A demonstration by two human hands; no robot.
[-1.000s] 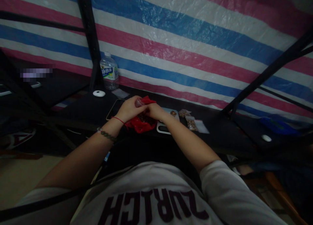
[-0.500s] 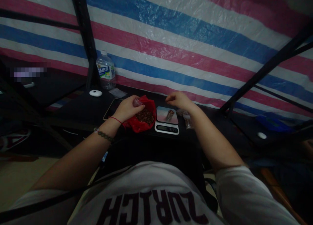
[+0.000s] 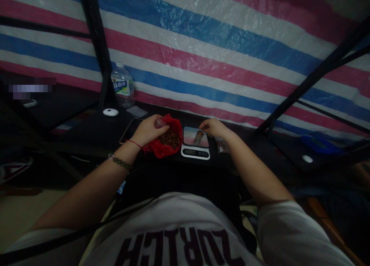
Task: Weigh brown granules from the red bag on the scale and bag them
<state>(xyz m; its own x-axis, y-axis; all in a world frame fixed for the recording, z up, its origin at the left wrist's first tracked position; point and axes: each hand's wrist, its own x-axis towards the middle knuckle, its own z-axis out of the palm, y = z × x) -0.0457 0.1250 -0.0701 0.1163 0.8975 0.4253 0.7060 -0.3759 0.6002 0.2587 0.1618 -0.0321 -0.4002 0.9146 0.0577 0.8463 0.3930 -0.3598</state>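
Note:
My left hand (image 3: pixel 148 130) is closed around a small clear plastic cup (image 3: pixel 160 122), over the left side of an open red bag (image 3: pixel 162 150). Loose brown pieces (image 3: pixel 170 138), too small to name, fill the bag. Right of the bag is a white digital kitchen scale (image 3: pixel 195 152). On its shiny plate stands a small clear container (image 3: pixel 198 137) with brown contents. My right hand (image 3: pixel 212 127) is just behind and above this container, fingertips drawn together near its rim. What those fingers pinch, if anything, is hidden. Beneath that wrist lies a small clear bag (image 3: pixel 222 145) of brown pieces.
A phone (image 3: pixel 130 131) lies partly under my left hand. Behind it are a flat clear packet (image 3: pixel 137 111), a white mouse-shaped object (image 3: pixel 111 111) and a large clear bottle (image 3: pixel 123 86). Black posts (image 3: pixel 96 34) and a striped plastic sheet (image 3: pixel 185 58) stand behind the black table (image 3: pixel 83 131).
My right hand has come down and its fingers have drawn in towards the container on the scale. My left hand keeps the cup at the red bag. The view has shifted slightly.

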